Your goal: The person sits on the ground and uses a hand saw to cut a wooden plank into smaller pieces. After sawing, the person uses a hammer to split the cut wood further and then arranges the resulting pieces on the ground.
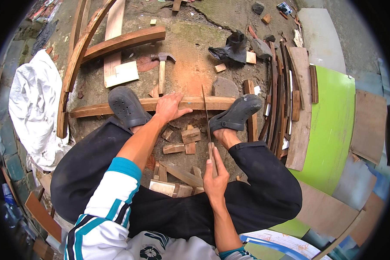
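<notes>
Nearest the camera: white jersey with teal stripes, sleeve on the left arm, black trousers, person seated low with knees spread. Right hand [215,177] sits between the knees, fingers wrapped tight round the wooden handle of a handsaw [207,125]; thin blade runs straight away from the body and crosses the plank. Left hand [170,108] is further out, arm stretched, palm down and fingers spread flat on the long wooden plank [151,105], pressing it just left of the blade. It grips nothing, only rests on the wood.

Plank lies crosswise on the ground in front of the person. Left foot in a dark clog [126,106] stands on it left of the hand; right foot in a dark clog [237,113] is at its right end, near the blade.

Between the legs, under the arms: small wood offcuts [182,141] scattered on the dirt ground.

Beyond the plank: claw hammer [162,69] with wooden handle lying on the ground, a flat pale board [122,73] just left of it, curved wooden pieces [117,43] further left and above. Black crumpled bag [229,48] further back right. Stack of thin dark slats [281,95] at right, next to a green curved panel [331,125]. White plastic sheet [34,108] at far left.
</notes>
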Tool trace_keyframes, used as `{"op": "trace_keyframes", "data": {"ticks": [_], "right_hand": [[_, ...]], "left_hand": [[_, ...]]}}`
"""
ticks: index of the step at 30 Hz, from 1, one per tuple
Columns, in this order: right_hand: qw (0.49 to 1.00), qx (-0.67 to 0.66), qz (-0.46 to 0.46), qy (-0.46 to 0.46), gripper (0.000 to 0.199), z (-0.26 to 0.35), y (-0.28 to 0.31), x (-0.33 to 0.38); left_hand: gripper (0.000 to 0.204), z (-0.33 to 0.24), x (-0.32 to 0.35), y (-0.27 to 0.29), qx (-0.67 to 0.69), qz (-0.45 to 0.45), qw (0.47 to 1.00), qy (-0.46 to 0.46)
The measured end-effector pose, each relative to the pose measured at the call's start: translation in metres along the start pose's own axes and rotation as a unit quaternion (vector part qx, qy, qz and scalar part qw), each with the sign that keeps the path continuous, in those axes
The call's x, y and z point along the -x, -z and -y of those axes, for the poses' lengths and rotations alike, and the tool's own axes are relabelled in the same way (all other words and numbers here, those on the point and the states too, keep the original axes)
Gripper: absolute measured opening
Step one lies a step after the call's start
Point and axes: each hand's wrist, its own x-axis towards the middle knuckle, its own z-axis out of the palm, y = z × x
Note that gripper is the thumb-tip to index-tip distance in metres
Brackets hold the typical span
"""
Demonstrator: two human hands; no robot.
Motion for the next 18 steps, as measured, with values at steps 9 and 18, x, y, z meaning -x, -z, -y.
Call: {"op": "trace_keyframes", "data": {"ticks": [9,18], "right_hand": [[0.998,0.049,0.008,0.038,0.044,0.011,-0.018,-0.058],[0.995,0.054,-0.031,0.074,0.044,-0.019,-0.037,-0.096]], "left_hand": [[0.078,0.005,0.000,-0.008,0.000,-0.052,0.999,-0.017],[0.080,-0.003,-0.002,-0.010,0.003,-0.026,1.000,-0.010]]}}
